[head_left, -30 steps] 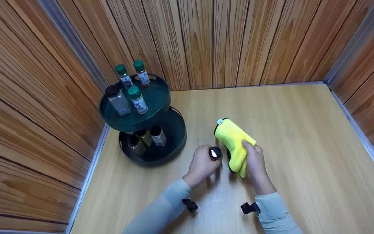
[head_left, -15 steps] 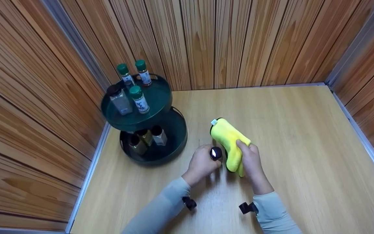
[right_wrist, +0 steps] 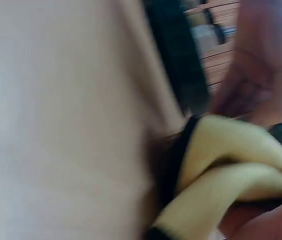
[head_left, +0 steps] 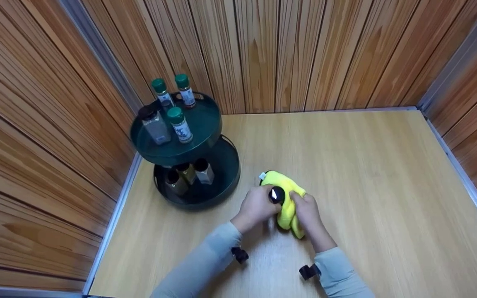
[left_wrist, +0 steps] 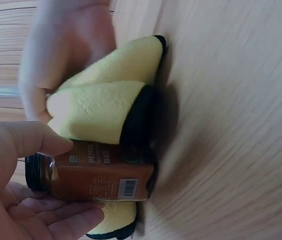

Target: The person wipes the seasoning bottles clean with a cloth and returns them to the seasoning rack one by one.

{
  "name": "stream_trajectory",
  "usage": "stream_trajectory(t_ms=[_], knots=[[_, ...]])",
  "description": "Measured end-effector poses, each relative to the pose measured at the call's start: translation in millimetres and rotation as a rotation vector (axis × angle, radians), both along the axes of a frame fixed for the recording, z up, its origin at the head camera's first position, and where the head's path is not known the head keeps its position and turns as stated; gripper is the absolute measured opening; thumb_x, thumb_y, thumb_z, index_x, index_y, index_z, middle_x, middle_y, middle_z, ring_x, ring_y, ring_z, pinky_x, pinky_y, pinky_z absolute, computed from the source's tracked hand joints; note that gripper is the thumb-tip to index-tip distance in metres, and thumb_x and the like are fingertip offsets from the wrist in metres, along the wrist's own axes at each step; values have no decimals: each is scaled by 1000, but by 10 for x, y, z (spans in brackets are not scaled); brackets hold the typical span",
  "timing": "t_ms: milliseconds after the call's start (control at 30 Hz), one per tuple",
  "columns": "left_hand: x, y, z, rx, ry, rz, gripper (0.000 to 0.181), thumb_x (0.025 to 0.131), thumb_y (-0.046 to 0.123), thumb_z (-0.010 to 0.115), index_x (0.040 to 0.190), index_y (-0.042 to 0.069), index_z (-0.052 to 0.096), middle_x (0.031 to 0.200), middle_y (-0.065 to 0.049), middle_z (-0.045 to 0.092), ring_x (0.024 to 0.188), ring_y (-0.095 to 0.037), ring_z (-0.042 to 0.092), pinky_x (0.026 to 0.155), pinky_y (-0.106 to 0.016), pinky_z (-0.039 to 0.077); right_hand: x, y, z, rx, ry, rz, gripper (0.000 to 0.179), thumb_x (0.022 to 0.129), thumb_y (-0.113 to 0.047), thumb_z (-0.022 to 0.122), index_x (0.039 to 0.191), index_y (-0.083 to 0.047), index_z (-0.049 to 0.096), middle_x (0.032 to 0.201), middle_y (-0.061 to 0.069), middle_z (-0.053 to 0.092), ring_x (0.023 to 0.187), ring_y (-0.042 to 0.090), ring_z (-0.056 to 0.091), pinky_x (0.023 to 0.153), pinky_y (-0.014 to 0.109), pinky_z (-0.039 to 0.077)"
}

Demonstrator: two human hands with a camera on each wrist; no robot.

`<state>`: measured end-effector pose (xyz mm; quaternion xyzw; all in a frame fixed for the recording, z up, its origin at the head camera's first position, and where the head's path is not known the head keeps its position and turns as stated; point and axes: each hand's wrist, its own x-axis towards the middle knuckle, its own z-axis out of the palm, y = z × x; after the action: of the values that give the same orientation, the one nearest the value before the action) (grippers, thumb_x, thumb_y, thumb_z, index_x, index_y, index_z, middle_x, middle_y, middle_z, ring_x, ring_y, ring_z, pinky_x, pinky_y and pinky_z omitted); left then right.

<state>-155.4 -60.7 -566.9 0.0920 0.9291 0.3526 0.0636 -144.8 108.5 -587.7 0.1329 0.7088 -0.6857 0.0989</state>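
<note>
My left hand [head_left: 256, 207] grips a spice jar with a black cap [head_left: 277, 195], keeping it upright. In the left wrist view the jar [left_wrist: 98, 172] shows reddish-brown contents, a barcode and the word PEPPER, with thumb and fingers on its opposite sides. A yellow cloth [head_left: 279, 180] with black edging and a small white tag is bunched in my right hand [head_left: 308, 211], thumb on top. Folds of the cloth lie against the jar's side, and part of it shows beyond the jar. The right wrist view is blurred; there the folded cloth [right_wrist: 231, 150] hides most of the jar.
At the left on the wooden table [head_left: 387, 186] stands a dark green two-tier round rack [head_left: 205, 145]. Green-capped bottles [head_left: 180, 126] and a dark-capped jar [head_left: 155, 126] are on its top tray; several jars [head_left: 203, 171] stand below. Wood-panelled walls [head_left: 259, 54] enclose the back and sides.
My right hand has brought the cloth left and toward me, from beside the jar to against it, and the cloth is more bunched. My left hand and the jar have stayed nearly still.
</note>
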Motion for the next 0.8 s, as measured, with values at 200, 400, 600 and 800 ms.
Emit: stream_trajectory(t_ms=[200, 400, 600, 800], knots=[[4, 3, -16, -32, 21, 8, 34, 74, 20, 83, 103, 10, 70, 90, 8, 68, 82, -8, 61, 78, -29, 55, 11, 51, 304, -34, 73, 3, 33, 103, -30, 53, 105, 1, 63, 87, 6, 67, 77, 17, 62, 72, 28, 53], [0, 11, -29, -38, 41, 0, 34, 73, 21, 83, 102, 10, 71, 89, 8, 67, 81, -8, 60, 78, -29, 55, 4, 40, 170, -12, 65, -23, 32, 104, -30, 53, 94, -1, 63, 77, 2, 65, 68, 14, 61, 64, 27, 52], [-4, 9, -53, 30, 14, -7, 33, 74, 17, 82, 105, 9, 72, 93, 6, 70, 83, -7, 60, 79, -27, 54, -38, 39, 48, 28, -47, -4, 28, 104, -30, 53, 96, -4, 60, 78, 0, 62, 70, 13, 59, 67, 26, 51], [-8, -26, -35, 47, -12, -16, 37, 76, 17, 81, 111, 8, 69, 104, -2, 73, 90, -8, 62, 84, -30, 55, -22, 43, 404, -54, 55, -5, 32, 103, -28, 55, 106, 2, 62, 87, 4, 67, 78, 15, 63, 72, 27, 53]])
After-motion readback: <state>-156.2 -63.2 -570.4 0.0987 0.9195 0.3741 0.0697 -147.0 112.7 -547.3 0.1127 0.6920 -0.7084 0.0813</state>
